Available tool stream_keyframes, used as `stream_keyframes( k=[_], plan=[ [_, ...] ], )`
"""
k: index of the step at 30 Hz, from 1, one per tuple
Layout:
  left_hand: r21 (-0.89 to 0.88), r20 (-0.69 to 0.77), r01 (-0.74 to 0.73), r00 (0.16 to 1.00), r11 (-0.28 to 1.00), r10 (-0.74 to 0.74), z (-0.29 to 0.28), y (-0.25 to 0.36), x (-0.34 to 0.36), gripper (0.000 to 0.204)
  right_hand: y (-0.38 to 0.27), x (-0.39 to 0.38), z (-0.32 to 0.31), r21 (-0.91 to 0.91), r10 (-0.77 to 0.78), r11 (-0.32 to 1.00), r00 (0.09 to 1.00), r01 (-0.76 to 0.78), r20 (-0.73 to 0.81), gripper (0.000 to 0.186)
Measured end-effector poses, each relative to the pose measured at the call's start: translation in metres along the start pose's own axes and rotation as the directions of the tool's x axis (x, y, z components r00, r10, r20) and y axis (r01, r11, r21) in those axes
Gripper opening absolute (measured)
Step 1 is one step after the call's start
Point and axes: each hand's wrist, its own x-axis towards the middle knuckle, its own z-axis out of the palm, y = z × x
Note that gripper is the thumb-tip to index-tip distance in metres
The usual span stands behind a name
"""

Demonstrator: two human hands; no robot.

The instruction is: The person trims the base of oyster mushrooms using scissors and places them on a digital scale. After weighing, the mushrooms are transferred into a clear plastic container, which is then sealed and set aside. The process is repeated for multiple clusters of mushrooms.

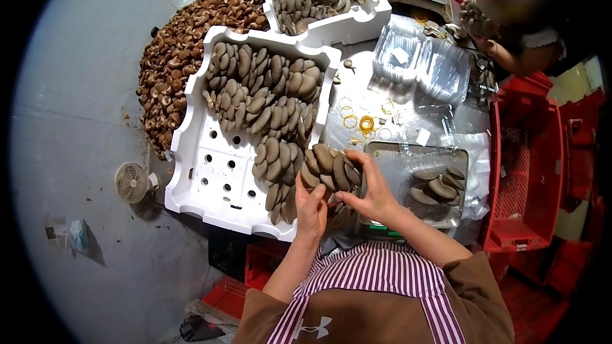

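Observation:
A cluster of grey-brown oyster mushrooms [329,165] is gripped between my left hand [311,210] and my right hand [373,192], just above the front right edge of a white foam box [185,181]. The fingers of both hands are closed around its underside and right side. In the foam box, more oyster mushroom clusters [255,89] fill the back and right side, and its holed floor shows at the left. To the right of my hands, a shiny metal tray [386,153] bears a small group of oyster mushrooms [440,188].
Rubber bands [366,125] and clear plastic containers [411,57] lie on the metal table. Another foam box [357,25] of mushrooms stands behind, beside a brown mushroom heap [169,70]. Red crates [526,172] stand right; a co-worker's hand [488,44] is far right.

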Motion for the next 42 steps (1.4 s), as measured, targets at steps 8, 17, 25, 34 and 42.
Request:
stream_keyframes(
  k=[8, 17, 25, 34, 42],
  plan=[
    [0.219, -0.163, -0.042, 0.983, 0.975, 0.079, 0.009, -0.011, -0.003, 0.070, -0.007, -0.005, 0.010, 0.034, 0.141, 0.989, 0.990, -0.142, 0.027, 0.073],
    [0.656, -0.048, -0.172, 0.962, 0.735, 0.268, 0.007, -0.023, -0.006, 0.065, 0.002, -0.001, 0.017, 0.098, 0.285, 0.954, 0.958, -0.283, -0.012, 0.063],
    [0.644, -0.121, -0.088, 0.969, 0.760, 0.215, 0.008, -0.018, 0.002, 0.056, 0.001, 0.003, 0.018, 0.036, 0.311, 0.950, 0.949, -0.310, -0.047, 0.052],
    [0.757, -0.119, -0.076, 0.960, 0.648, 0.252, 0.002, -0.022, 0.021, 0.053, 0.013, 0.016, 0.025, -0.171, 0.303, 0.936, 0.952, -0.307, -0.048, 0.045],
    [0.704, -0.142, -0.057, 0.965, 0.708, 0.219, -0.003, -0.026, 0.035, 0.051, 0.028, 0.024, 0.029, -0.250, 0.164, 0.952, 0.984, -0.176, -0.070, 0.041]
  ],
)
